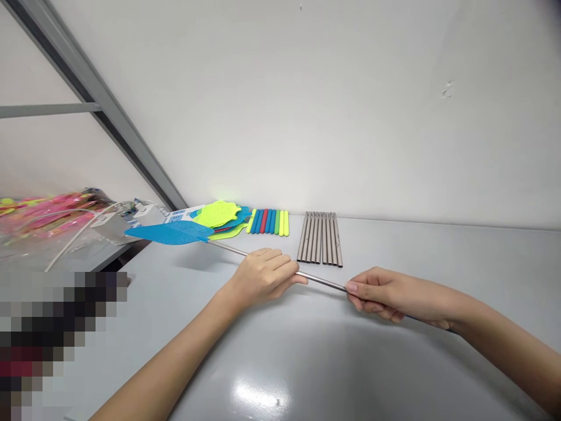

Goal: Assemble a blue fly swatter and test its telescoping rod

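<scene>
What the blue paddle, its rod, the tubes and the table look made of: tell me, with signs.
Blue paddle: likely plastic, fairly matte; thin, evenly coloured, with fine mesh.
Rod: apparently metal, shiny; bright streak along it.
Tubes: apparently metal, perhaps steel; grey, with lengthwise sheen.
Table: smooth, glossy, mirroring light; laminate or painted metal, can't tell.

A pale wall [350,117], chipped at the right, rises behind a glossy gray surface [491,263]. A slanting gray metal post [118,131] meets a crossbar [48,110] at the left. Bright glare [260,394] shines near the bottom.
</scene>
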`<state>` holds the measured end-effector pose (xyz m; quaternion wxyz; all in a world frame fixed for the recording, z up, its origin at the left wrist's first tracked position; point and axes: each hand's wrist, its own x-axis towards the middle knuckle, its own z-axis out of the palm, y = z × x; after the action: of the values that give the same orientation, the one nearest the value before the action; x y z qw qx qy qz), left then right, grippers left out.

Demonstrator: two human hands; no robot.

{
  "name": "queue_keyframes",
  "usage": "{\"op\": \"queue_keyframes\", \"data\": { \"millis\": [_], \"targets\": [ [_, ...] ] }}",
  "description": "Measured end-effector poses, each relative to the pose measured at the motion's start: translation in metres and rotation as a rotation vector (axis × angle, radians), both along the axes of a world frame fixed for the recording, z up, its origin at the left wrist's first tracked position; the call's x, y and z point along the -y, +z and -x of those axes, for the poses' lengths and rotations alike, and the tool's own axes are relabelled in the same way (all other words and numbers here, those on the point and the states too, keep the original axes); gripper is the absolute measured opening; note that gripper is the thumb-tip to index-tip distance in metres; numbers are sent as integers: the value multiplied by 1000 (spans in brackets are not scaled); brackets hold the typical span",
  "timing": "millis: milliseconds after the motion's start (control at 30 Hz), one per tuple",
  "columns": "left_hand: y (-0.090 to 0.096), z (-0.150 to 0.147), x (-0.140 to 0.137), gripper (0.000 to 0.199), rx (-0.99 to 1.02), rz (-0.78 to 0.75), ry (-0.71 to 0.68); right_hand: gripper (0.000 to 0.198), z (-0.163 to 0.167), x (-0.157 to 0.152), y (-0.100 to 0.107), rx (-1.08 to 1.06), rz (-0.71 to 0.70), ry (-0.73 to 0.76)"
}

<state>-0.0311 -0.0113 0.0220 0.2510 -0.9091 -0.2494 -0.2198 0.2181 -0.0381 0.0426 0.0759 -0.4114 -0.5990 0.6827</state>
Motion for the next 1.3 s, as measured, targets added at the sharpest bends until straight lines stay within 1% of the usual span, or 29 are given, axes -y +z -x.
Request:
{"op": "queue_keyframes", "data": {
  "millis": [67,167,233,367,500,600,733,900,1033,1133,1233,1300],
  "targets": [
    [-1,-3,3,29,14,95,28,33,-1,0,0,11,-28,-6],
    [-3,-12,12,24,19,279,60,32,0,0,-1,39,-47,-21],
    [-5,-21,19,22,8,355,59,32,2,1,-2,25,-49,-35],
    [-12,-34,31,16,5,346,11,29,7,5,-3,35,-33,-30],
    [-17,-35,32,23,0,290,-47,30,9,5,-5,83,-118,3],
    [-18,-33,29,18,5,260,-41,32,8,3,-9,70,-158,29],
    [-18,-34,28,14,-14,256,-32,33,7,-1,-11,41,-174,57],
    [-18,-36,26,12,-18,213,-37,37,6,-3,-9,-28,-151,93],
    [-19,-34,23,11,-43,222,-19,39,7,-3,-13,11,-125,72],
    [-21,-33,21,9,-61,207,-11,41,8,-3,-16,49,-130,63],
    [-21,-32,19,13,-41,166,-9,40,7,-3,-16,37,-143,86],
    [-20,-32,19,15,-32,152,-9,37,6,-3,-17,10,-125,85]
  ]
}}
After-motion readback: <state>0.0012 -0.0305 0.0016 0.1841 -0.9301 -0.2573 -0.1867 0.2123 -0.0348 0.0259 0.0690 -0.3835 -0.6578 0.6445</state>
